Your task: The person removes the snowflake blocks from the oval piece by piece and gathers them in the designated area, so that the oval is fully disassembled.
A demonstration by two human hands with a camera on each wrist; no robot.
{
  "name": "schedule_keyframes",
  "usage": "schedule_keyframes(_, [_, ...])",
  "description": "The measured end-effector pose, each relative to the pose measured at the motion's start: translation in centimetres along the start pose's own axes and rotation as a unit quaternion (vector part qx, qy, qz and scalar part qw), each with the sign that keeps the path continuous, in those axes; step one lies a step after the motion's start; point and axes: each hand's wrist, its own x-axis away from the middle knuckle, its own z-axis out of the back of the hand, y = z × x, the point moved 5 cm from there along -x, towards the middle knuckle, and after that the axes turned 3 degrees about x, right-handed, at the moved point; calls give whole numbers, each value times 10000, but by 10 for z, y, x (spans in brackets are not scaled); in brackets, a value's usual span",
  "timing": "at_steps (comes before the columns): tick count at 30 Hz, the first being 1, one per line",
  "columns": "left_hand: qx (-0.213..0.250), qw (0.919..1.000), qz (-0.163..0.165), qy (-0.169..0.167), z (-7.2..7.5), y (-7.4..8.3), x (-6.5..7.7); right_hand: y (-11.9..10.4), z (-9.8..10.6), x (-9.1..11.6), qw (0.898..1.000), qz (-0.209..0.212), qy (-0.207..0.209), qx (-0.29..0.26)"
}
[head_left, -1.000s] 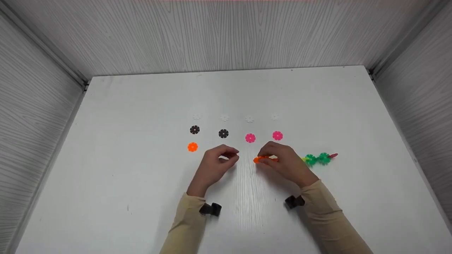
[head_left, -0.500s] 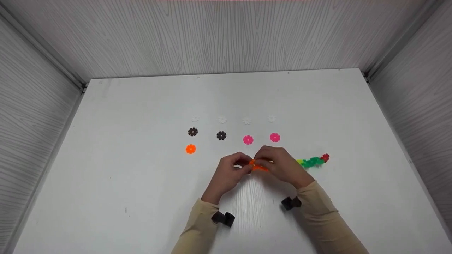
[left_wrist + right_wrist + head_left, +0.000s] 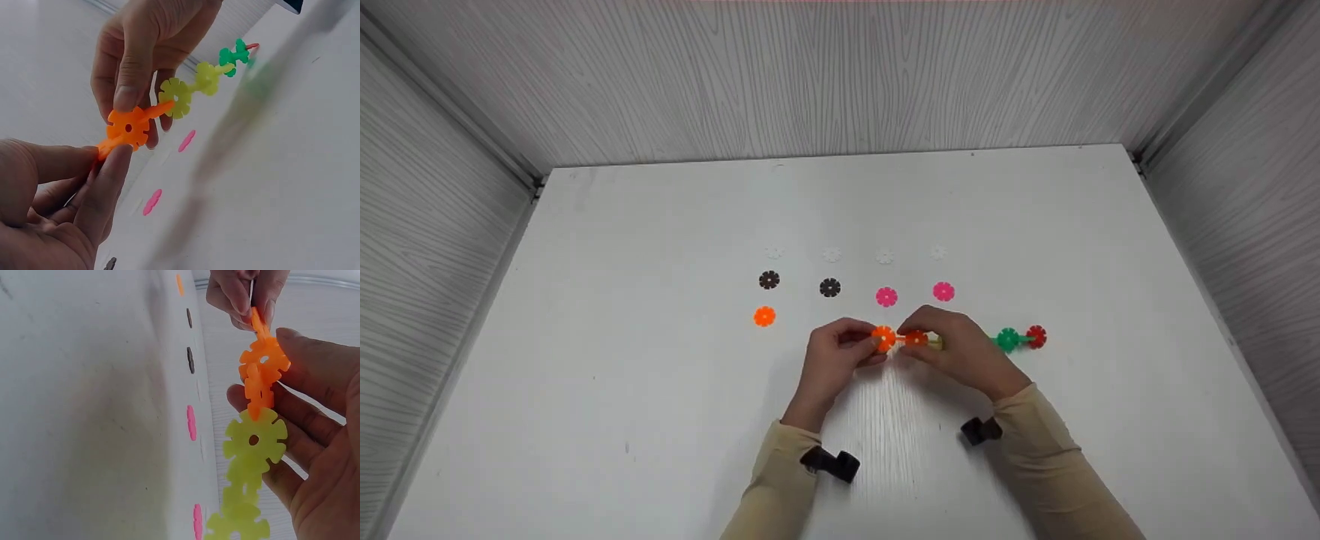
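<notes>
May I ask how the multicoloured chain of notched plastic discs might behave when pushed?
The chain is probably light, its discs being thin. It seems fairly stiff, running nearly straight, though it might bend where discs join.

No text, label, brand, number or sign can be read in the head view or in either wrist view.
</notes>
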Motion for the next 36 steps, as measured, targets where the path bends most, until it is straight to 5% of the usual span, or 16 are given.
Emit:
schedule_keyframes(11, [270,9990,258,-233,-2,-1,2,0,-1,-1,9998,87,1,206])
schedule_keyframes(20, [-226,9997,96,-77,-3,0,-1,-2,-3,-1,9983,186,-90,540])
schedule_keyframes(28, [-83,10000,2,43,-2,-1,0,-1,-5,-1,9945,359,13,986])
schedule_keyframes(36, [-147,9997,36,166,-3,-1,2,-1,-5,0,9957,381,0,849])
